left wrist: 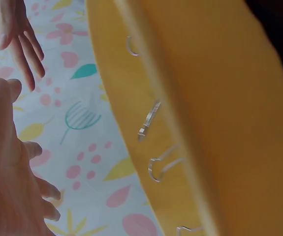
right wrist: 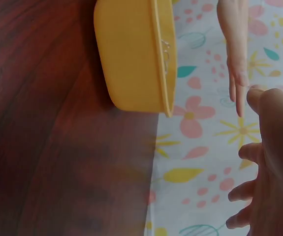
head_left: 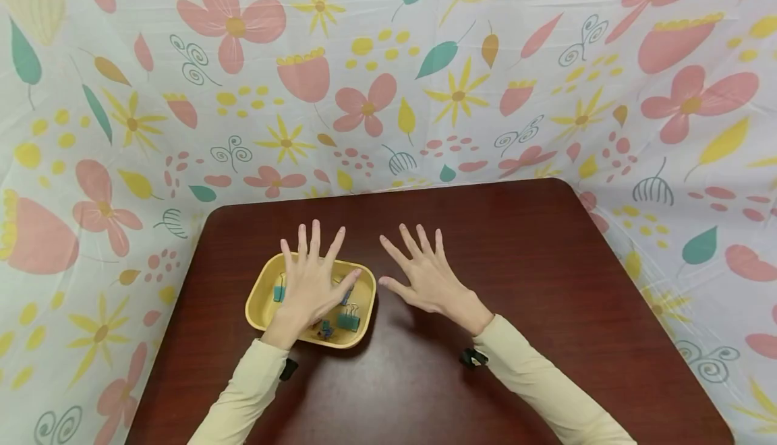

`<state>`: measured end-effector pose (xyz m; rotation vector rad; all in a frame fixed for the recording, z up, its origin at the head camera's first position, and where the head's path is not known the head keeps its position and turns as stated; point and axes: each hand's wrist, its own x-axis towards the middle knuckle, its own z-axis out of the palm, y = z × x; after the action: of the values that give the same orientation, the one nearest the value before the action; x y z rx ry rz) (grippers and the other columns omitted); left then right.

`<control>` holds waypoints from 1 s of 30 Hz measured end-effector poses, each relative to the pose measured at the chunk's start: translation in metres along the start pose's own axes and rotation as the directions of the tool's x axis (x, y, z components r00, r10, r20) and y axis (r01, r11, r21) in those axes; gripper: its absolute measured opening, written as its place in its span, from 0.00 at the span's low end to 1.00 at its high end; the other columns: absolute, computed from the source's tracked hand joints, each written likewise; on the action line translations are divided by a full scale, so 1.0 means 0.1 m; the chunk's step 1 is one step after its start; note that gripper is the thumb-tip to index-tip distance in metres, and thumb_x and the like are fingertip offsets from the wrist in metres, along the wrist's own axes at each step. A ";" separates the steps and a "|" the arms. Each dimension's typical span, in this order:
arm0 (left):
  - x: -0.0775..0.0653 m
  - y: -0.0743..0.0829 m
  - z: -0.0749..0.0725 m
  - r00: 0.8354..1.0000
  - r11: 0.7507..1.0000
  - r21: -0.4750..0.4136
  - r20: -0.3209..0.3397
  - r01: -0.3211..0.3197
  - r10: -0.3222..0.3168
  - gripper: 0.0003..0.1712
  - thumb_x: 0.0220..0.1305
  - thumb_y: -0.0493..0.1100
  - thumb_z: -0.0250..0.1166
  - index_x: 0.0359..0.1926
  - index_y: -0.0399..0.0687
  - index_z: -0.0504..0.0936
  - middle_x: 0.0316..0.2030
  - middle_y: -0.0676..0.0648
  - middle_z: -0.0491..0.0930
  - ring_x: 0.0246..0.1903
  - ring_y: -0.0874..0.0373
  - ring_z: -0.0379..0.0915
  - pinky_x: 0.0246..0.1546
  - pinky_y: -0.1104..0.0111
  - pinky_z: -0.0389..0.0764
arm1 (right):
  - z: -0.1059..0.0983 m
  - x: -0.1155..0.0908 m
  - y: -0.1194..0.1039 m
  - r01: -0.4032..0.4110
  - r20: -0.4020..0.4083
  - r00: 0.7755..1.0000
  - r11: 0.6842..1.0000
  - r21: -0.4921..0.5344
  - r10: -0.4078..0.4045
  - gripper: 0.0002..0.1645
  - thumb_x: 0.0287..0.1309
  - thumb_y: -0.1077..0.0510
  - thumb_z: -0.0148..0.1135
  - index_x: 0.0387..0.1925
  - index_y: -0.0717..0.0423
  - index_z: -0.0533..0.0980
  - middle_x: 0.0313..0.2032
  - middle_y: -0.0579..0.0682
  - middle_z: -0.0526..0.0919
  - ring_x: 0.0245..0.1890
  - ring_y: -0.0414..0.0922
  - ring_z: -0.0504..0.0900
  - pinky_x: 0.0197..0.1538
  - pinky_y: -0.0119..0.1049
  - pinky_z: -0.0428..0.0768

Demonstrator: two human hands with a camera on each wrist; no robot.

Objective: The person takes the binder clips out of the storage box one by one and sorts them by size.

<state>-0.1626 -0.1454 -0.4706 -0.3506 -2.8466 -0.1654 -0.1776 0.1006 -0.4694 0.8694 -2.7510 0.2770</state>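
Note:
A yellow plastic basin [head_left: 261,297] stands on the left half of the table, with several binder clips inside. One teal binder clip [head_left: 349,320] lies at its right side, and another clip [head_left: 279,292] shows at the left. My left hand [head_left: 311,288] is spread flat above the basin, palm down, hiding part of what lies in it. To the right of the basin, my right hand [head_left: 434,283] hovers over bare wood with its fingers fanned out. Neither hand holds anything. Wire handles [left wrist: 163,164] of clips poke up behind the basin's rim in the left wrist view.
The dark red-brown wooden table [head_left: 546,283] has rounded corners. A white cloth [head_left: 376,40] printed with flowers and leaves hangs behind it and along both sides. Dark wrist straps [head_left: 473,357] sit under the cream sleeves [head_left: 540,377].

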 end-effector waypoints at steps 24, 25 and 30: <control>-0.27 -0.82 0.03 0.980 0.979 -0.060 -0.009 0.196 -0.197 0.49 0.59 0.63 0.55 0.72 0.57 0.39 0.70 0.35 0.37 0.69 0.37 0.26 0.59 0.35 0.32 | 0.45 0.16 -0.46 0.077 0.071 0.994 0.991 0.106 -0.085 0.44 0.58 0.30 0.43 0.71 0.38 0.45 0.70 0.59 0.44 0.68 0.64 0.43 0.63 0.65 0.44; -0.29 -0.87 0.02 0.978 0.977 -0.063 -0.015 0.206 -0.207 0.50 0.58 0.61 0.57 0.72 0.56 0.39 0.70 0.35 0.37 0.69 0.36 0.27 0.59 0.35 0.32 | 0.45 0.16 -0.48 0.087 0.071 0.993 0.990 0.112 -0.095 0.43 0.58 0.31 0.44 0.71 0.38 0.45 0.70 0.60 0.44 0.68 0.64 0.44 0.63 0.64 0.46; -0.33 -1.07 0.02 0.968 0.964 -0.095 -0.016 0.249 -0.252 0.51 0.57 0.56 0.61 0.72 0.52 0.40 0.70 0.32 0.39 0.68 0.35 0.27 0.59 0.35 0.34 | 0.53 0.20 -0.55 0.123 0.064 0.989 0.984 0.133 -0.132 0.43 0.59 0.36 0.49 0.70 0.44 0.49 0.70 0.62 0.45 0.68 0.64 0.45 0.63 0.63 0.48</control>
<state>-0.1590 -0.2558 -0.4898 -0.0033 -2.8522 -0.3498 -0.1703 0.0328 -0.5082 1.1045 -2.7533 0.4095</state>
